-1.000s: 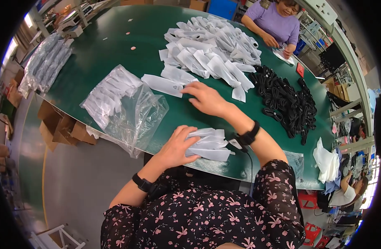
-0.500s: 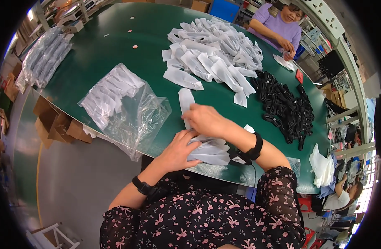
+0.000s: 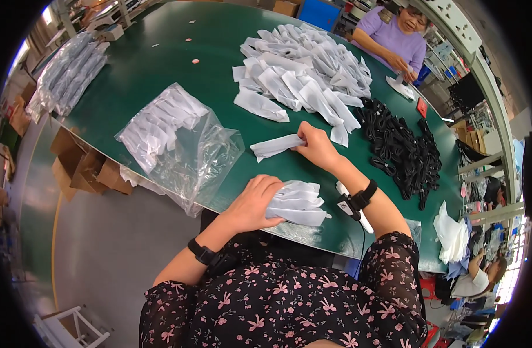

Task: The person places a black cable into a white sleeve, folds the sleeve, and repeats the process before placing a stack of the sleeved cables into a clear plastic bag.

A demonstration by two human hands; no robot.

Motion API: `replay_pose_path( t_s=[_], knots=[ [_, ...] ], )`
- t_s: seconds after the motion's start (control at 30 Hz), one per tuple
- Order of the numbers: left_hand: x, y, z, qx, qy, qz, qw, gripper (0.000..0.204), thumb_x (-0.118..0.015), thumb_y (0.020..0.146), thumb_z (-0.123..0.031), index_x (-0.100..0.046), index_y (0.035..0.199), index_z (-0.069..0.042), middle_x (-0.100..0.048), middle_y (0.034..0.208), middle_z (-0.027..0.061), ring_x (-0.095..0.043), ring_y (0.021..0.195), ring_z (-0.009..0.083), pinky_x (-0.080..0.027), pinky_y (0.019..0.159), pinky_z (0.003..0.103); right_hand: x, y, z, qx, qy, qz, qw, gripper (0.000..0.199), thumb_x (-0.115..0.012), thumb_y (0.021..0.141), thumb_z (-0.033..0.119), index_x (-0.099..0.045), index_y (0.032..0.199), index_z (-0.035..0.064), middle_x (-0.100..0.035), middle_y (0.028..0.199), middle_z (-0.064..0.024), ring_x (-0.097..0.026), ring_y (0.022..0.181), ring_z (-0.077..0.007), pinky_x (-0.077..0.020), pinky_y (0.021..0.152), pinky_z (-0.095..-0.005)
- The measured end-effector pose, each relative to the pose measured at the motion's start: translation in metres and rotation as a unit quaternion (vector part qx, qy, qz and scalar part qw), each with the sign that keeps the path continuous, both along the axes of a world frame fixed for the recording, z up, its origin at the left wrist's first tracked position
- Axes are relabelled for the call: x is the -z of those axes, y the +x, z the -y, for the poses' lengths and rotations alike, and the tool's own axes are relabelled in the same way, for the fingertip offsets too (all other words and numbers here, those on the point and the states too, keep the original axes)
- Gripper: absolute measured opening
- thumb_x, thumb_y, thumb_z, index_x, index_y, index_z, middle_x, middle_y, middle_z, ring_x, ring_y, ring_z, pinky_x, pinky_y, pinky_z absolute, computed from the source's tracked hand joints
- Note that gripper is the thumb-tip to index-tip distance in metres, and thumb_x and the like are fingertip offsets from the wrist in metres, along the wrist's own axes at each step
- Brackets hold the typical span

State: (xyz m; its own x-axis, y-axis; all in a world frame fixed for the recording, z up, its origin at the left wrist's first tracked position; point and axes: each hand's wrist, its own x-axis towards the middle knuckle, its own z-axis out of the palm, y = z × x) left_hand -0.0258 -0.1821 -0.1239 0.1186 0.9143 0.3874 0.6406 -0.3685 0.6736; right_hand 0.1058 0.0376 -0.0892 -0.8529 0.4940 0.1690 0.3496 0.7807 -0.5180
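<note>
My right hand [image 3: 319, 148] pinches the right end of a slim white pouch [image 3: 276, 145], which extends to the left just above or on the green table; I cannot tell if it touches. Near the table's front edge, my left hand [image 3: 253, 202] curls round the left end of a small stack of similar pouches [image 3: 300, 204]. Beyond my hands lies a big loose heap of white pouches [image 3: 303, 66]. To its right is a pile of coiled black cables [image 3: 396, 148]. What the pouches contain is hidden.
A clear plastic bag [image 3: 211, 153] partly filled with pouches lies at left, overhanging the edge. Filled clear bags [image 3: 71, 72] sit farther left. A white strip [image 3: 358, 211] lies under my right forearm. A co-worker [image 3: 393, 40] handles something small across the green table [image 3: 161, 58].
My right hand has moved away from the stack, up and to the right. The pouch in it has turned from upright in the picture to nearly sideways. My left hand stays at the stack.
</note>
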Motion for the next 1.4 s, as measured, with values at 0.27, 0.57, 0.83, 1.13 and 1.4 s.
replay_pose_path(
  t_s=[0.27,0.57,0.83,1.13,1.4],
  knots=[
    [-0.022,0.001,-0.001,-0.073,0.061,-0.091,0.991,0.071,-0.087,0.059,-0.026,-0.058,0.12,-0.006,-0.037,0.138,0.0201,-0.035,0.13,0.0416,-0.037,0.105,0.049,0.002,0.046,0.04,0.041,-0.105,0.051,0.992,0.032,-0.076,0.072,0.005,-0.047,0.085,0.0011,-0.058,0.076,-0.0149,-0.059,0.068,-0.0327,-0.046,0.061,-0.0393],
    [-0.006,-0.001,-0.005,-0.007,-0.017,-0.021,1.0,0.069,-0.088,0.059,-0.027,-0.058,0.118,-0.006,-0.036,0.138,0.02,-0.035,0.129,0.0414,-0.039,0.105,0.049,-0.017,0.069,0.041,-0.062,0.02,0.058,0.996,0.036,-0.075,0.075,0.015,-0.053,0.101,0.0026,-0.057,0.102,-0.0166,-0.058,0.095,-0.0339,-0.048,0.077,-0.042],
    [0.0,0.0,0.0,-0.027,0.002,0.017,0.999,0.089,-0.088,0.061,-0.023,-0.039,0.132,0.0,-0.037,0.133,0.0222,-0.036,0.126,0.0427,-0.037,0.105,0.048,-0.021,0.056,0.092,-0.187,0.082,0.034,0.978,0.091,-0.082,0.067,0.043,-0.043,0.139,0.005,-0.043,0.131,-0.0227,-0.044,0.117,-0.0431,-0.0367,0.101,-0.0535],
    [0.004,0.004,-0.005,-0.013,0.021,-0.06,0.998,0.092,-0.085,0.065,-0.016,-0.031,0.137,0.004,-0.038,0.132,0.0236,-0.038,0.124,0.0431,-0.038,0.105,0.048,-0.004,0.061,0.092,-0.169,0.052,0.034,0.984,0.086,-0.085,0.065,0.03,-0.045,0.138,0.0039,-0.044,0.125,-0.0235,-0.046,0.11,-0.0404,-0.0436,0.094,-0.047],
    [0.007,-0.004,-0.007,0.004,0.047,-0.084,0.995,0.092,-0.086,0.064,-0.016,-0.034,0.137,0.005,-0.038,0.131,0.0225,-0.039,0.123,0.0414,-0.04,0.104,0.046,-0.004,0.057,0.102,-0.13,0.05,0.003,0.99,0.078,-0.083,0.067,0.022,-0.05,0.135,0.0039,-0.046,0.119,-0.0243,-0.049,0.106,-0.0404,-0.0461,0.09,-0.0446]
  ],
)
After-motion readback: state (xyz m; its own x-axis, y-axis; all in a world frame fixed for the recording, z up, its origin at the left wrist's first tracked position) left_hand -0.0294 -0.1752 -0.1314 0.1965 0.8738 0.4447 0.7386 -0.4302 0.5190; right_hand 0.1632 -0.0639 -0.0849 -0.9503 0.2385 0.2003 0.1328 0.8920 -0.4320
